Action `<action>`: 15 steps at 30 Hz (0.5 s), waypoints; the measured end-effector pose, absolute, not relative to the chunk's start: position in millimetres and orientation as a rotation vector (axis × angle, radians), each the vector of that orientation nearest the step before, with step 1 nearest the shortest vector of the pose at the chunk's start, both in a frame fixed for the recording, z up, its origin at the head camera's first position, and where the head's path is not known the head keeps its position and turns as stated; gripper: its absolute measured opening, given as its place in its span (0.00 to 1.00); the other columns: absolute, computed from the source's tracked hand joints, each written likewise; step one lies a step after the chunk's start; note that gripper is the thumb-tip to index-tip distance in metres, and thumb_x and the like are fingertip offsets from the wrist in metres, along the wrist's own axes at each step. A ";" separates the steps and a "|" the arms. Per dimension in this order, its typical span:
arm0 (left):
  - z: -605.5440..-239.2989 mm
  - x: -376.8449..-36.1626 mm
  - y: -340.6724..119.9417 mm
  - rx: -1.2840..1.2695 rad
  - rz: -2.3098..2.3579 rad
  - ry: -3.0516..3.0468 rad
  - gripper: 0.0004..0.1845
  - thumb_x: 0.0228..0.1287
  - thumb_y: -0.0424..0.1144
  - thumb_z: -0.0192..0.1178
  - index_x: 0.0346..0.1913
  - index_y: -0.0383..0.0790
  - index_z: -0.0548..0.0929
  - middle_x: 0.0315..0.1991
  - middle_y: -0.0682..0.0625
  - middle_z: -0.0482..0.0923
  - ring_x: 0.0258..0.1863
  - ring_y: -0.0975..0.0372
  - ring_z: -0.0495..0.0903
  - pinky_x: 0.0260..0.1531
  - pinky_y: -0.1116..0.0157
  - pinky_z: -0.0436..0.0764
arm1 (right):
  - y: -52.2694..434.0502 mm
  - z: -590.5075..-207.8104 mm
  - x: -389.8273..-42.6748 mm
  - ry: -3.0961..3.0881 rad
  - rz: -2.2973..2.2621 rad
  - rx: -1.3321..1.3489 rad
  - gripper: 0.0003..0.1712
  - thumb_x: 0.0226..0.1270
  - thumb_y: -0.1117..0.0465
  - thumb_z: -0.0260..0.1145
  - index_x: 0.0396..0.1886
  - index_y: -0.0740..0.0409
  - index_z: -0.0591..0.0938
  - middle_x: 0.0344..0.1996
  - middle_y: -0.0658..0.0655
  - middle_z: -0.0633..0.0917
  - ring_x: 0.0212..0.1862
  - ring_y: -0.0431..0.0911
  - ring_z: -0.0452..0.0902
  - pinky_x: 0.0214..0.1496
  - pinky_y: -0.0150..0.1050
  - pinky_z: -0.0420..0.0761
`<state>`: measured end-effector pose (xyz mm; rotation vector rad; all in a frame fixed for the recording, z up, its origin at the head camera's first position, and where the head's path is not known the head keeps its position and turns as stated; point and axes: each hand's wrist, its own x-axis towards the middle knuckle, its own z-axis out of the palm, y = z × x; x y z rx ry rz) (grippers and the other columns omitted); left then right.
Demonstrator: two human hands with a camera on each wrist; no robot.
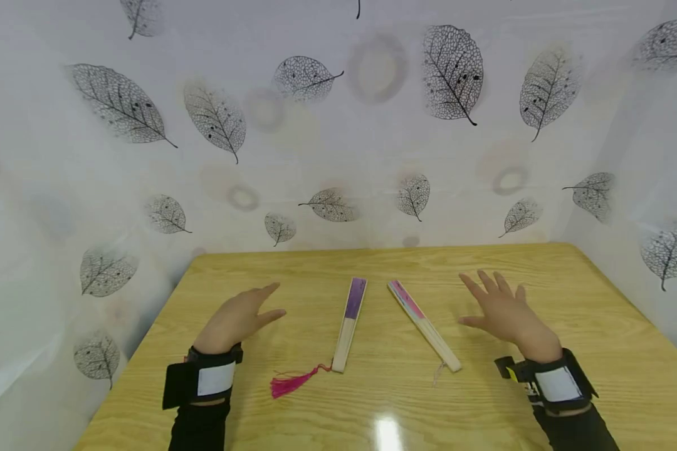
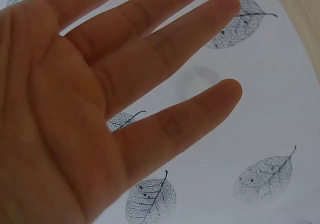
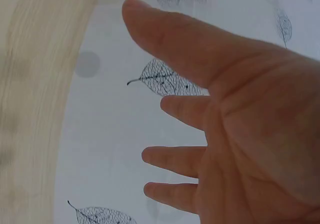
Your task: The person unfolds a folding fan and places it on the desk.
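Observation:
Two folded hand fans lie on the wooden table between my hands. The purple fan, its lower part pale wood, has a pink tassel at its near end. To its right, the pink fan slants with its near end toward the right and a thin pale cord there. My left hand is left of the purple fan, fingers spread and holding nothing; its bare palm fills much of the left wrist view. Right of the pink fan, my right hand has its fingers extended and holds nothing.
The table has a wood-grain top. Behind and at both sides hangs a white sheet printed with dark leaf skeletons. Each wrist wears a black strap with a white patch. A bright reflection shows near the table's front.

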<state>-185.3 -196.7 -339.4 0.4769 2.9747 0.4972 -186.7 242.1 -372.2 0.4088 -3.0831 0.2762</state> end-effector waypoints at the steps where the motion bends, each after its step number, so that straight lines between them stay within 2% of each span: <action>1: -339.4 -185.0 -196.1 0.482 0.495 2.973 0.33 0.64 0.50 0.54 0.67 0.37 0.62 0.60 0.35 0.70 0.59 0.43 0.70 0.56 0.47 0.70 | 235.7 -373.9 -186.2 -3.057 0.243 0.434 0.45 0.54 0.45 0.66 0.67 0.59 0.62 0.63 0.74 0.63 0.63 0.74 0.54 0.55 0.75 0.53; 4: -338.7 -184.0 -194.8 0.486 0.495 2.962 0.32 0.64 0.50 0.54 0.67 0.36 0.63 0.60 0.35 0.70 0.59 0.44 0.70 0.57 0.48 0.70 | 214.8 -380.8 -185.3 -2.966 0.137 0.509 0.37 0.54 0.46 0.67 0.59 0.62 0.72 0.53 0.70 0.76 0.54 0.68 0.70 0.51 0.63 0.70; 7: -337.0 -182.1 -193.0 0.505 0.485 2.950 0.32 0.64 0.50 0.54 0.66 0.35 0.64 0.59 0.35 0.71 0.58 0.44 0.71 0.56 0.48 0.71 | 195.2 -390.0 -184.8 -2.971 0.120 0.533 0.33 0.55 0.46 0.66 0.54 0.64 0.75 0.43 0.66 0.81 0.44 0.61 0.77 0.40 0.51 0.79; 9: -336.1 -181.1 -191.8 0.520 0.479 2.945 0.32 0.64 0.50 0.54 0.66 0.34 0.64 0.58 0.35 0.72 0.57 0.45 0.72 0.56 0.49 0.71 | 185.4 -396.1 -183.7 -3.029 0.152 0.507 0.32 0.55 0.47 0.66 0.53 0.65 0.76 0.40 0.65 0.82 0.41 0.58 0.78 0.34 0.47 0.81; 11: -335.7 -180.6 -190.6 0.524 0.471 2.942 0.32 0.64 0.49 0.55 0.65 0.34 0.65 0.58 0.35 0.72 0.57 0.45 0.72 0.56 0.49 0.71 | 179.0 -401.7 -182.8 -3.093 0.185 0.454 0.31 0.55 0.47 0.67 0.50 0.66 0.76 0.38 0.64 0.82 0.40 0.56 0.79 0.32 0.46 0.80; 15: -335.2 -180.3 -188.3 0.513 0.468 2.928 0.31 0.64 0.49 0.55 0.66 0.35 0.65 0.58 0.36 0.72 0.57 0.45 0.72 0.56 0.49 0.71 | 174.7 -411.4 -181.9 -3.122 0.217 0.381 0.22 0.53 0.50 0.68 0.34 0.66 0.78 0.27 0.59 0.79 0.29 0.48 0.75 0.24 0.40 0.76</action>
